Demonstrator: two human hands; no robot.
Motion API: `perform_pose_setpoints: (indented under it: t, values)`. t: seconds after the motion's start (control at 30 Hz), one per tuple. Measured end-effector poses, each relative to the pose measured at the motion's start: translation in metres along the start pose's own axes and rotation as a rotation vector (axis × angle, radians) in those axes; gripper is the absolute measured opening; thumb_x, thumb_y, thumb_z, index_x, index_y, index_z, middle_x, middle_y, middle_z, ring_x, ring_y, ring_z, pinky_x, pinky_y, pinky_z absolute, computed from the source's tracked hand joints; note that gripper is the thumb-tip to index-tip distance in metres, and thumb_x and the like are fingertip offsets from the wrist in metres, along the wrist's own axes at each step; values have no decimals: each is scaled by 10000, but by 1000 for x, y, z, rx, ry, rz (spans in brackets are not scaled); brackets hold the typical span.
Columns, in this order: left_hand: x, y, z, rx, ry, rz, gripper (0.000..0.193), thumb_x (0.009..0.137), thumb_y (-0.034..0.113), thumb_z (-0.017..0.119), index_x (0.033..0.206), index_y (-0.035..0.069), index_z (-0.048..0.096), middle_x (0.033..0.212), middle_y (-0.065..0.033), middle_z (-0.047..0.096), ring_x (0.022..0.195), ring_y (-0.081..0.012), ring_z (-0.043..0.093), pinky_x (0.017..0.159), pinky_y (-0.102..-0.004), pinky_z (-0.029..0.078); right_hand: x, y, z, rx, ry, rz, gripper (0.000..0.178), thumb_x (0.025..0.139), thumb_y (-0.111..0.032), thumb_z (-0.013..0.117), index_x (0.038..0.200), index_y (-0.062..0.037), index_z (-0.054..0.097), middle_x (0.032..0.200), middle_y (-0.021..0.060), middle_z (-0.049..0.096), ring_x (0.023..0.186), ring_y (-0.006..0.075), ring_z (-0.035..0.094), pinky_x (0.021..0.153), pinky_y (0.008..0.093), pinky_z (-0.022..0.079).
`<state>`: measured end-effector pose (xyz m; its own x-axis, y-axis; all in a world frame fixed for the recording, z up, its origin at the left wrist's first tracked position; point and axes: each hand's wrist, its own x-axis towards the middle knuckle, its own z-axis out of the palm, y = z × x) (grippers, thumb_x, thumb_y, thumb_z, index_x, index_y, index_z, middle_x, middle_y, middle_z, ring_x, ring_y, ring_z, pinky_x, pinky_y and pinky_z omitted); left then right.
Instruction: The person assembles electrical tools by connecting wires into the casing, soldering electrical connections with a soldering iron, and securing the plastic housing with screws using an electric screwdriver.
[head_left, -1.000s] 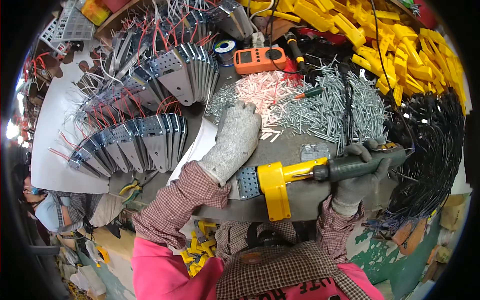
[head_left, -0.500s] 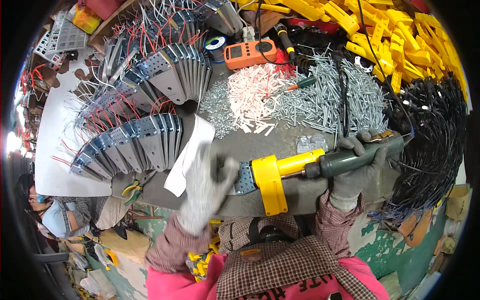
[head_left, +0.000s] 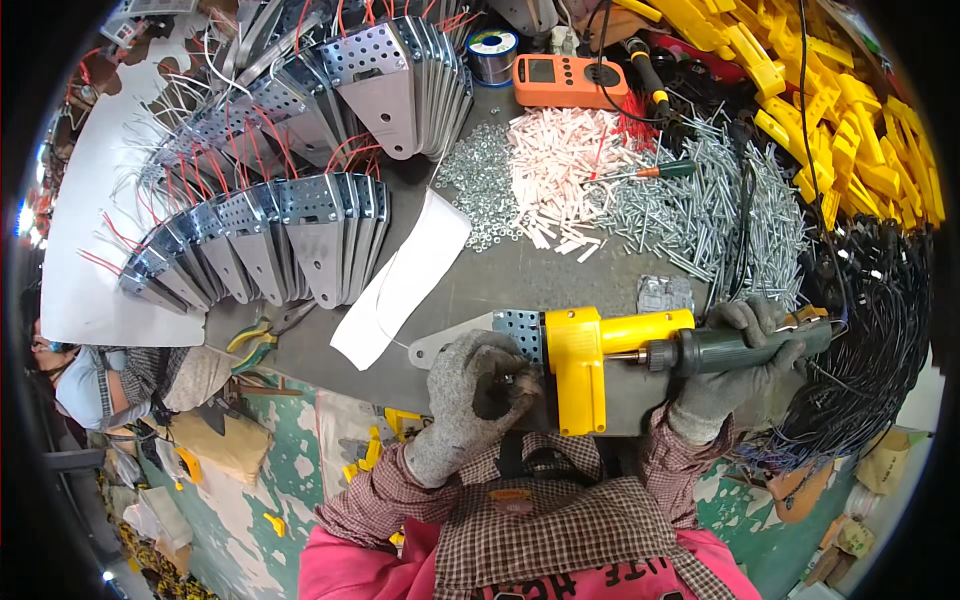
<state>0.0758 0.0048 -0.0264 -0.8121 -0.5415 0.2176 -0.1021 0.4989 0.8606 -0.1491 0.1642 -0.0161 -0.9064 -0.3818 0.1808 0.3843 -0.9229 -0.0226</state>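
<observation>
My right hand (head_left: 740,365), in a grey glove, grips a dark green electric screwdriver (head_left: 705,352). Its bit points left, at the yellow plastic handle piece (head_left: 578,385) lying at the table's near edge. A grey metal plate (head_left: 519,330) with a perforated end meets that yellow piece on the left. In front of the plate is my left hand (head_left: 475,390), also gloved, its fingers curled and thumb and fingertips drawn together. Whatever small thing they pinch cannot be made out. A white paper strip (head_left: 405,275) lies beyond the plate's rounded end.
Stacked metal plates (head_left: 320,240) with red and white wires fill the left. Behind the work lie nuts (head_left: 480,180), pale sleeves (head_left: 560,165), long screws (head_left: 770,230) and an orange meter (head_left: 570,80). Yellow parts (head_left: 850,120) and black cables (head_left: 890,330) crowd the right. Pliers (head_left: 262,340) sit front left.
My left hand, blurred before, has moved right along the metal plate toward the yellow piece, its fingers now drawn together. The right hand keeps hold of the screwdriver. The whole view has shifted.
</observation>
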Motion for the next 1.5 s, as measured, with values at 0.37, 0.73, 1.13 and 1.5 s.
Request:
perform_pose_setpoints:
  t: [0.37,0.73,1.13,1.5]
  values:
    - [6,7,-4,145,15,80,243,760,11,748,963,15,615,995,-153,619,871,-297,649,688,-369,541,-2,4,2,-16,14,17,363,898,-274,725,1047,-17,516,848,39,497,747,128,534,793,316,440]
    - [14,7,-10,69,-44,68,314,727,24,741,1022,99,665,1057,-77,666,948,-307,642,795,-412,513,-2,10,3,28,29,13,326,901,-262,724,1017,-58,498,837,25,474,721,121,520,765,285,434]
    - [19,14,-13,71,-55,62,229,732,-33,732,916,67,638,931,-122,672,838,-307,661,737,-402,521,-7,21,5,-95,104,-102,357,876,-323,743,1036,-86,528,799,0,493,685,85,497,704,276,439]
    - [11,16,-10,122,-73,-58,234,732,-59,710,910,73,635,958,-129,624,906,-311,619,811,-419,487,-8,18,8,-172,77,-92,411,884,-465,696,988,-135,473,772,-38,426,631,64,435,719,292,379]
